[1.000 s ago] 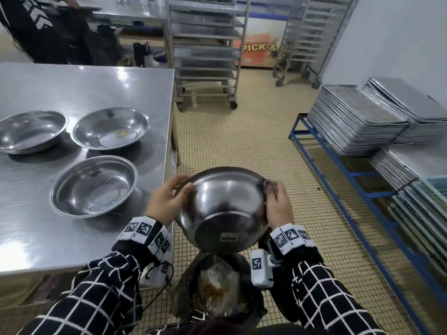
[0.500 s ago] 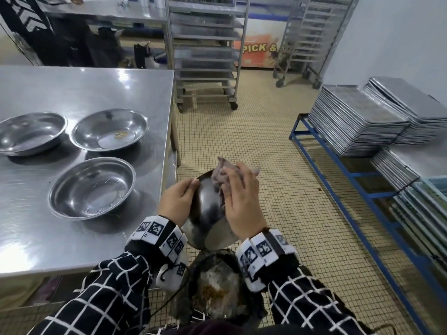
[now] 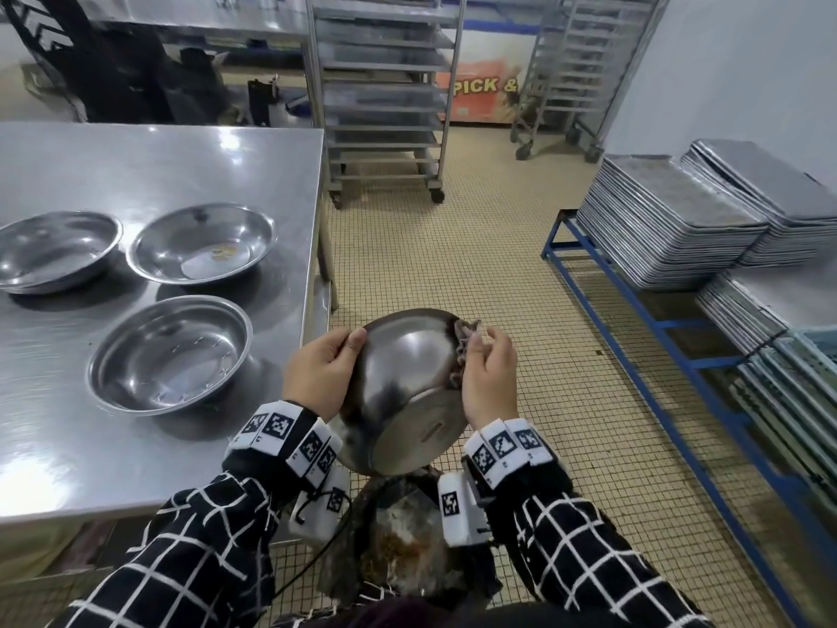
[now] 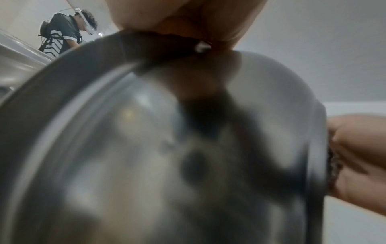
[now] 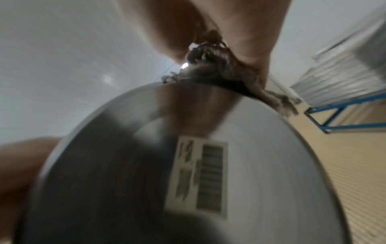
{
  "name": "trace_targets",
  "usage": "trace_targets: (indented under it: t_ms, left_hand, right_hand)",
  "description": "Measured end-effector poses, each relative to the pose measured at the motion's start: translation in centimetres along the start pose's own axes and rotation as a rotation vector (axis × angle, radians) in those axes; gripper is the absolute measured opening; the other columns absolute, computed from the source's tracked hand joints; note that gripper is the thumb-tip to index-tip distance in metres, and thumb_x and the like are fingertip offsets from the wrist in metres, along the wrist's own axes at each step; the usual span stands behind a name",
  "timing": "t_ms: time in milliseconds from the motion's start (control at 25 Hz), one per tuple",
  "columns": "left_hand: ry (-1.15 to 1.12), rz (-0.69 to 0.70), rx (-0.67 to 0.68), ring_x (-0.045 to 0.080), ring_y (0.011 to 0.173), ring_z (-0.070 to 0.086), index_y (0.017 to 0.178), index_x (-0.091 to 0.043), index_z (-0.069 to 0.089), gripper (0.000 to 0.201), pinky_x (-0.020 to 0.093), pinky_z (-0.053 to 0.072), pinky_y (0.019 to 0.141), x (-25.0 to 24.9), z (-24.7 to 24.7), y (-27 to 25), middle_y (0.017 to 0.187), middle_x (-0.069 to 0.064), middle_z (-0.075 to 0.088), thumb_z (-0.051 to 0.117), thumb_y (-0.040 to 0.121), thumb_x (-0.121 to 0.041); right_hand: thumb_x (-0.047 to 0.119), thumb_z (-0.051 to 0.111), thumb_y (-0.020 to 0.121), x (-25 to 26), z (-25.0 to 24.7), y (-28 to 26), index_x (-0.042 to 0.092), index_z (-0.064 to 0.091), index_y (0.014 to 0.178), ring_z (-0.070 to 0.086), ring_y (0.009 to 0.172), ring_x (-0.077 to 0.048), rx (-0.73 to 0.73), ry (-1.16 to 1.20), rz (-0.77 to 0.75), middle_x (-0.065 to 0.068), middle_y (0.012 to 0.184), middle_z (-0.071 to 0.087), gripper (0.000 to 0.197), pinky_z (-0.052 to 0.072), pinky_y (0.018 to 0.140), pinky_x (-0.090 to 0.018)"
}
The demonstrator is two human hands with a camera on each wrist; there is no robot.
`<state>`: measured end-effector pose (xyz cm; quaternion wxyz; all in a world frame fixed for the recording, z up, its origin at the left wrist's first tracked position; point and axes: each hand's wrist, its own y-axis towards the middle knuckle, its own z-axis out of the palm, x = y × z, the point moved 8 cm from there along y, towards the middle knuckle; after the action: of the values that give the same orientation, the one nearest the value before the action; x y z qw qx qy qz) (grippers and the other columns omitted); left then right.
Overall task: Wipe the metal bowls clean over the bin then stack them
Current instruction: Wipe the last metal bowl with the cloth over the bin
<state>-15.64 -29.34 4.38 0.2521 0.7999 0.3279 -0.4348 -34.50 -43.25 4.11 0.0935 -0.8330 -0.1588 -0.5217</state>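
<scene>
Wiping the tilted metal bowl (image 3: 403,392) mid-frame over the bin (image 3: 398,550): our left hand (image 3: 319,371) grips its rim, right hand (image 3: 489,378) pinches the rag (image 3: 463,344) there. Next we'd probably stack it on the table (image 3: 136,174) bowls.

At our left stands a steel desk (image 3: 149,174) carrying three empty metal bowls: one at the far left (image 3: 54,249), one just right of it (image 3: 201,242) with a small brownish residue inside, and one nearer us (image 3: 170,353). On the tiled floor (image 3: 453,265) below us sits the bin (image 3: 398,550).
</scene>
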Motion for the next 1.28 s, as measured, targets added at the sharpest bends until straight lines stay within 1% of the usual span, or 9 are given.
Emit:
trace_targets:
  t_ms: [80, 160, 280, 440, 600, 760, 920, 1080, 1280]
  left_hand:
    - [-0.002, -0.021, -0.005, 0.023, 0.076, 0.062, 0.086, -0.016, 0.067, 0.035, 0.047, 0.050, 0.076, 0.3, 0.3, -0.1, 0.074, 0.004, 0.068, 0.047, 0.097, -0.043]
    - [0.032, -0.005, 0.012, 0.021, 0.072, 0.061, 0.081, -0.019, 0.065, 0.037, 0.041, 0.050, 0.070, -0.3, 0.5, 0.0, 0.069, 0.000, 0.066, 0.046, 0.096, -0.047]
    - [0.132, 0.065, 0.015, 0.017, 0.060, 0.054, 0.065, -0.019, 0.054, 0.040, 0.031, 0.042, 0.056, -2.3, 0.4, 0.0, 0.056, -0.004, 0.056, 0.049, 0.095, -0.044]
    - [0.094, 0.090, -0.041, 0.017, 0.060, 0.055, 0.070, -0.014, 0.060, 0.039, 0.035, 0.043, 0.059, -3.1, -0.7, 0.0, 0.057, 0.000, 0.058, 0.051, 0.094, -0.043]
    - [-0.181, -0.028, -0.057, 0.011, 0.071, 0.062, 0.076, -0.027, 0.071, 0.022, 0.027, 0.049, 0.069, -0.5, -1.3, 0.2, 0.067, -0.010, 0.069, 0.060, 0.091, -0.040]
    - [-0.519, -0.123, -0.053, 0.001, 0.066, 0.064, 0.083, -0.020, 0.072, 0.014, 0.012, 0.049, 0.061, 1.4, -1.3, -0.1, 0.067, -0.011, 0.071, 0.061, 0.091, -0.024]
    - [-0.546, -0.168, -0.028, 0.001, 0.069, 0.063, 0.084, -0.021, 0.069, 0.013, 0.011, 0.049, 0.064, 3.6, -1.1, -0.1, 0.070, -0.013, 0.071, 0.059, 0.092, -0.020]
    - [-0.314, -0.068, 0.151, 0.014, 0.091, 0.061, 0.104, -0.026, 0.061, 0.017, 0.017, 0.052, 0.074, 3.6, 0.2, -0.7, 0.095, -0.005, 0.065, 0.056, 0.094, -0.013]
    - [0.019, 0.179, 0.275, 0.005, 0.099, 0.059, 0.121, -0.023, 0.060, 0.029, 0.028, 0.048, 0.091, -2.1, 2.6, -1.8, 0.103, -0.016, 0.062, 0.058, 0.093, -0.027]
  right_hand:
    - [0.037, 0.029, 0.102, 2.3, 0.6, -2.3, 0.015, 0.043, 0.133, 0.050, 0.102, 0.002, -0.016, 0.029, -0.238, 0.001, 0.128, 0.047, 0.040, 0.044, 0.085, -0.012]
    - [0.040, 0.025, 0.101, 4.1, 3.1, -5.2, 0.019, 0.047, 0.133, 0.041, 0.127, -0.009, 0.017, -0.198, -0.539, 0.004, 0.136, 0.045, 0.044, 0.033, 0.110, -0.031]
    - [0.044, 0.022, 0.100, 4.6, 5.1, -5.4, 0.024, 0.043, 0.138, 0.028, 0.140, -0.024, -0.035, -0.477, -0.635, -0.004, 0.146, 0.041, 0.048, 0.018, 0.117, -0.048]
    - [0.048, 0.018, 0.099, 4.4, 3.1, -2.1, 0.016, 0.050, 0.127, 0.039, 0.131, -0.022, -0.126, -0.277, -0.395, -0.002, 0.133, 0.047, 0.053, 0.029, 0.112, -0.047]
    - [0.036, 0.028, 0.103, -2.6, 0.9, 0.8, 0.015, 0.045, 0.127, 0.048, 0.116, -0.023, -0.015, 0.225, 0.216, -0.002, 0.120, 0.048, 0.036, 0.036, 0.098, -0.033]
    - [0.043, 0.043, 0.095, -8.9, 1.7, 1.4, 0.027, 0.045, 0.112, 0.052, 0.112, -0.029, 0.052, 0.484, 0.461, -0.011, 0.125, 0.054, 0.023, 0.039, 0.104, -0.052]
    - [0.040, 0.048, 0.096, -7.3, 0.0, 1.6, 0.023, 0.056, 0.110, 0.057, 0.107, -0.022, 0.075, 0.339, 0.273, -0.002, 0.111, 0.063, 0.023, 0.043, 0.100, -0.043]
    - [0.031, 0.046, 0.099, -4.0, -2.0, 1.3, 0.016, 0.055, 0.105, 0.056, 0.092, -0.013, 0.050, 0.145, 0.063, 0.005, 0.095, 0.060, 0.018, 0.043, 0.076, -0.021]
    - [0.028, 0.046, 0.098, 0.6, 0.1, 1.4, 0.016, 0.054, 0.102, 0.046, 0.097, -0.016, 0.177, -0.356, -0.329, 0.005, 0.100, 0.053, 0.015, 0.034, 0.081, -0.024]
